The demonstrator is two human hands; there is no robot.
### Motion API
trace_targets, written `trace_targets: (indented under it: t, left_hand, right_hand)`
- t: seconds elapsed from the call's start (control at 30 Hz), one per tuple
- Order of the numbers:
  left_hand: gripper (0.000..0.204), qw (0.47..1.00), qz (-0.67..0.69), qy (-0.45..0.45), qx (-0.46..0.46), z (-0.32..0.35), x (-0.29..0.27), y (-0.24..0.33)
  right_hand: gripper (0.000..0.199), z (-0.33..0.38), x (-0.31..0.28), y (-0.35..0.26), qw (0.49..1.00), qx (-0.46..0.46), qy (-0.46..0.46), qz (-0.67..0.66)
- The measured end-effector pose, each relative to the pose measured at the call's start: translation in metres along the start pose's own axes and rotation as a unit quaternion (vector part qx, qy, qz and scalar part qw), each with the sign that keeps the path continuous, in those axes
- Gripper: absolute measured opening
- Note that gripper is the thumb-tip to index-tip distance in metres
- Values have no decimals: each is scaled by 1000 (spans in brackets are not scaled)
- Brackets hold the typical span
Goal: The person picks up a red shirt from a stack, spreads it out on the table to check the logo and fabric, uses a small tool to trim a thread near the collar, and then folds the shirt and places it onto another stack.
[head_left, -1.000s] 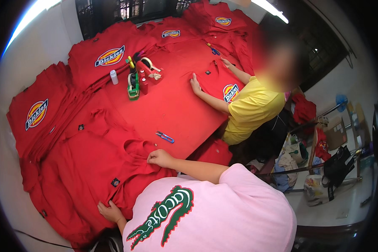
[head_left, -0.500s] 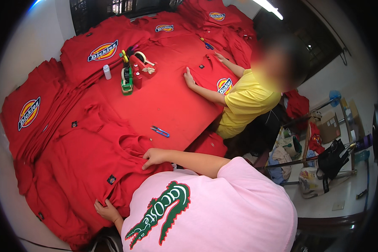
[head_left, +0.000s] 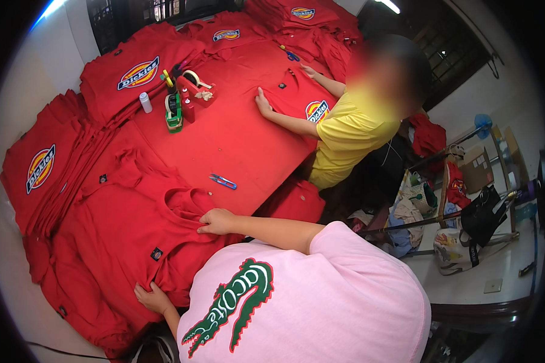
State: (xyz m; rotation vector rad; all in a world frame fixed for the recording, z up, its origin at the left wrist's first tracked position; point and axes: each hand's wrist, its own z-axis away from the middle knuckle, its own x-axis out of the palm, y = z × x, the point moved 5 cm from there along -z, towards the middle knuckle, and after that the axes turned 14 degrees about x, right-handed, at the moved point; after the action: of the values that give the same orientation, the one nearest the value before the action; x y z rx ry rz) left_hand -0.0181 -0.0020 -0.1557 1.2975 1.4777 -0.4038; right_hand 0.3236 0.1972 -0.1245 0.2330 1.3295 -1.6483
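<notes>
In front of me a red T-shirt (head_left: 118, 242) lies spread over other red shirts, with a small dark label (head_left: 157, 253) near its side. My right hand (head_left: 218, 222) is closed on the cloth close to the neck opening, thumb and fingers pinching it. Lower down, my left hand (head_left: 153, 297) grips the near edge of the same shirt, its fingers partly hidden in the folds. Blue thread snips (head_left: 223, 181) rest on the red tabletop (head_left: 248, 157), just beyond my right hand.
Across the table a co-worker in yellow (head_left: 357, 133) handles another red shirt (head_left: 290, 91). Tape dispensers (head_left: 174, 112), a white bottle (head_left: 146, 102) and blue-handled scissors (head_left: 289, 53) stand or lie on the table. Stacked red shirts (head_left: 136, 66) line the left and far sides. Cluttered shelving (head_left: 448, 181) stands at right.
The whole picture has shifted slightly up and left. Both my hands keep their hold on the red T-shirt, with little visible movement of the cloth.
</notes>
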Motion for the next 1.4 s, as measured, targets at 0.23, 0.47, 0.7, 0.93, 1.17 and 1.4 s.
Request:
trace_targets:
  t: [0.23, 0.47, 0.7, 0.93, 1.17, 1.4]
  left_hand:
    - [50, 1000, 6, 10, 18, 1, 0, 0]
    - [51, 999, 16, 0, 38, 8, 1, -5]
    - [55, 995, 72, -10, 63, 25, -6, -9]
    - [46, 940, -138, 256, 176, 93, -115, 43]
    - [40, 972, -25, 32, -231, 220, -53, -10]
    - [35, 948, 37, -70, -309, 248, -13, -38]
  right_hand:
    - [46, 4, 3, 5, 1000, -5, 12, 8]
    - [46, 3, 6, 8, 999, -21, 17, 19]
    - [44, 1, 3, -2, 999, 4, -15, 44]
    - [45, -2, -3, 3, 998, 0, -20, 52]
    - [45, -28, 13, 3, 991, -48, -48, 116]
    - [44, -28, 3, 1, 991, -12, -62, 118]
